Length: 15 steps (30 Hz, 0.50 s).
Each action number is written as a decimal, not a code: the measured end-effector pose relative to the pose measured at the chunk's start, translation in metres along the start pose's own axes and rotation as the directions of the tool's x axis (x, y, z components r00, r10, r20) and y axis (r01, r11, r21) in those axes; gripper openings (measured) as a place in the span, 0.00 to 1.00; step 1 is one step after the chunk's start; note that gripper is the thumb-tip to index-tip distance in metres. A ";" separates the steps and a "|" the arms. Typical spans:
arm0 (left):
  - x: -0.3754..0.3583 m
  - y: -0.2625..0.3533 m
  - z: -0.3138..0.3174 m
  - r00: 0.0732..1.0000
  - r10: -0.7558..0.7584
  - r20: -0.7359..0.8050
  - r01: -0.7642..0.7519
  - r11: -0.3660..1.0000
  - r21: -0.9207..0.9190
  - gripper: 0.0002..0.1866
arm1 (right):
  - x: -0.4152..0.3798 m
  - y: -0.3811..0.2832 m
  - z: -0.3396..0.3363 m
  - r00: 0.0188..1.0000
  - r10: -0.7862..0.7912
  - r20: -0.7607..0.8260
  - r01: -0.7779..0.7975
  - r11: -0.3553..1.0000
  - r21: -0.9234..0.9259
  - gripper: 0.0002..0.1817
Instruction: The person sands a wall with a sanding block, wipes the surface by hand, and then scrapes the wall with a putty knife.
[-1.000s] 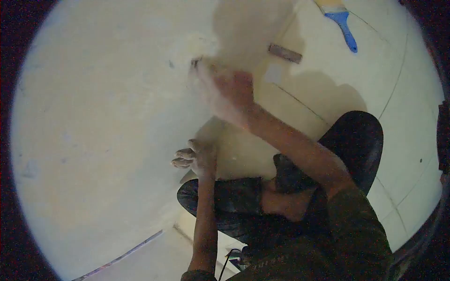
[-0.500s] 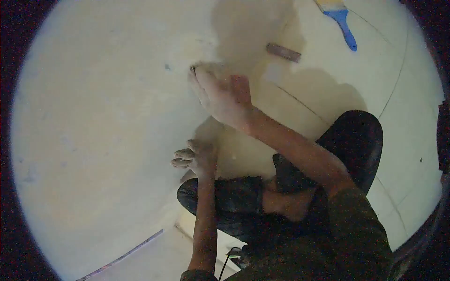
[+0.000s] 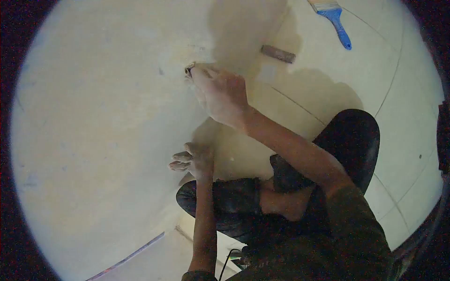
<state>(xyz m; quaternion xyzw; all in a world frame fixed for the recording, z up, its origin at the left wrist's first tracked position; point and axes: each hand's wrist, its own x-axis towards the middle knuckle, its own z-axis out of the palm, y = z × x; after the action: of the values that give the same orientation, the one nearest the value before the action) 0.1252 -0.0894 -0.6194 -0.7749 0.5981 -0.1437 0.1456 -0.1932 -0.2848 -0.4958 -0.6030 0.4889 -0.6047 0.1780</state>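
Observation:
My right hand (image 3: 220, 93) is closed and pressed near the pale, patchy wall surface (image 3: 112, 112). A small, dark-centred curled edge (image 3: 189, 70) shows at its fingertips; it resembles folded sandpaper, but most of it is hidden in the hand. Below, my left hand (image 3: 194, 161) has its dusty fingers stretched out and apart, beside the same surface and just above my bent knee (image 3: 187, 196). Nothing shows in it. Pale dust coats both hands.
A brownish rectangular block (image 3: 278, 54) lies on the tiled floor (image 3: 403, 140) right of my right hand. Farther off is a paintbrush with a blue handle (image 3: 340, 28). My folded legs (image 3: 351, 140) take up the lower middle. A dark cable (image 3: 226, 262) runs near the bottom.
My right hand has shifted slightly left and turned, so the curled edge now shows at its fingertips. My left hand has hardly moved. The view has shifted a little.

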 end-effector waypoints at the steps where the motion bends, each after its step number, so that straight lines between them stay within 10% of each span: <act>1: -0.003 0.006 -0.008 0.999 -0.035 0.007 0.035 0.999 -0.025 0.59 | -0.002 -0.003 -0.002 1.000 -0.009 0.006 0.009 1.000 0.025 0.12; 9: -0.015 0.048 -0.063 0.982 0.033 -0.186 0.066 0.863 0.501 0.63 | 0.033 0.035 -0.018 0.976 0.214 0.032 -0.195 0.934 -0.301 0.12; 12: -0.009 0.031 -0.042 0.997 -0.076 -0.026 0.079 0.989 0.127 0.60 | 0.008 0.038 -0.004 0.990 0.141 0.001 -0.135 0.950 -0.282 0.16; 15: -0.008 0.017 -0.017 0.973 0.092 -0.213 -0.043 0.974 0.222 0.60 | -0.033 0.010 0.024 0.999 0.009 0.042 -0.001 0.982 -0.190 0.19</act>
<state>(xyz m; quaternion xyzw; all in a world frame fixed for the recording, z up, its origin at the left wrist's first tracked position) 0.1014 -0.0868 -0.6107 -0.7127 0.6175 -0.2885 0.1661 -0.1681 -0.2717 -0.5274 -0.6289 0.5419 -0.5417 0.1315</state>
